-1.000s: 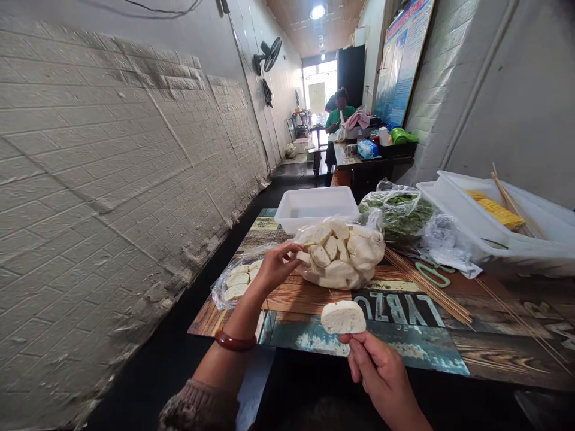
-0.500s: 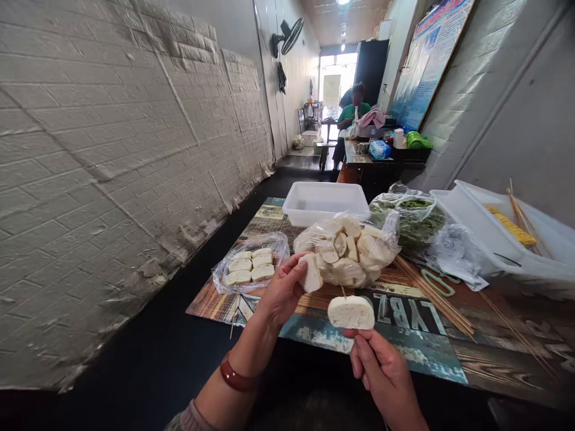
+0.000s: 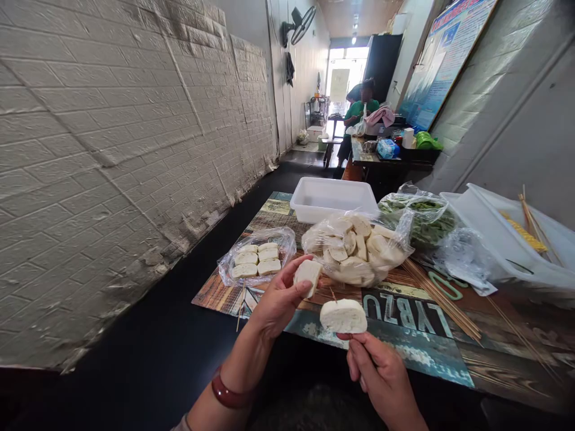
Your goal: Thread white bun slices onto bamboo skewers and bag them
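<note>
1. Clutter across the far half of the worktop (image 3: 404, 350): white plastic tub (image 3: 335, 199), clear bag of green vegetables (image 3: 420, 216), crumpled clear plastic (image 3: 462, 254), larger white bin (image 3: 503, 242) with yellow corn (image 3: 525, 234) and sticks inside.
2. Bundle of thin bamboo skewers (image 3: 442, 302) lying loose to the right, just beside a green scissor handle (image 3: 442, 286).
3. Between the tub and the hands, a bulging clear bag of white bun slices (image 3: 359, 248); left of it, a smaller flat bag of slices (image 3: 258, 262) laid in neat rows.
4. Left hand (image 3: 281, 299) closed around a single white bun piece (image 3: 308, 276), thumb on top, fingers beneath, held above the near worktop edge just in front of the big bag.
5. Right hand (image 3: 381, 374) pinched shut on a skewer stick, skewered bun slice (image 3: 344, 316) riding at its top, a thin tip poking out behind; slice close to the left hand's piece, not touching.
6. Bun pieces pale, matte, soft-looking, rounded on the crust side, flat on the cut side.
7. Worktop surface of painted, worn wood planks with large letters.
8. Peeling white brick-pattern wall (image 3: 112, 149) on the left; person in green (image 3: 359, 111) at a far table.
</note>
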Action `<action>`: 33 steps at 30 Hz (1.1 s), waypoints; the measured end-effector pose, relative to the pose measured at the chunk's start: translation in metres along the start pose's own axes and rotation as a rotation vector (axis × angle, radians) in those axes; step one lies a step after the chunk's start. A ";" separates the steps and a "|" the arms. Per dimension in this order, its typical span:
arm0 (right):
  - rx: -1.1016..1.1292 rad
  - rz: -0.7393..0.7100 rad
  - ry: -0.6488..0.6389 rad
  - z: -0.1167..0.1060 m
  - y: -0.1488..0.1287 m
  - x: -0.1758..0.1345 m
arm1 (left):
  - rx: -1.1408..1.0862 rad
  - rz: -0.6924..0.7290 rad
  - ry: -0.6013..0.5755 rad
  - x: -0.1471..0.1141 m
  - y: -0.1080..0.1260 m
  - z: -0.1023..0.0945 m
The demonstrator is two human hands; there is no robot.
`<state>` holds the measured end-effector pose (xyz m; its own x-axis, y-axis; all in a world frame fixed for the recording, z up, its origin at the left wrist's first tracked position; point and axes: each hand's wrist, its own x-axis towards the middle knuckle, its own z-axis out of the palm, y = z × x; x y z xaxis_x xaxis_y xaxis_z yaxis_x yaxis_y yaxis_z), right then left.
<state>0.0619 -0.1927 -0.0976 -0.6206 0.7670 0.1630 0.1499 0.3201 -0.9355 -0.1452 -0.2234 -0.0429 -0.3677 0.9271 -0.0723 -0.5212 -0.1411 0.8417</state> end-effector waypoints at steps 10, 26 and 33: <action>-0.047 -0.015 -0.133 0.004 -0.007 0.001 | -0.111 -0.038 0.054 0.000 -0.001 -0.008; -0.014 0.040 -0.140 0.009 -0.016 -0.001 | -0.102 -0.057 0.046 -0.008 -0.002 -0.001; -0.095 -0.006 -0.107 0.008 -0.010 -0.004 | -0.102 -0.018 0.025 -0.008 -0.004 -0.002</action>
<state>0.0567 -0.2030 -0.0913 -0.6995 0.7028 0.1296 0.2152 0.3800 -0.8996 -0.1411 -0.2312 -0.0465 -0.3761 0.9210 -0.1013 -0.6034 -0.1605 0.7811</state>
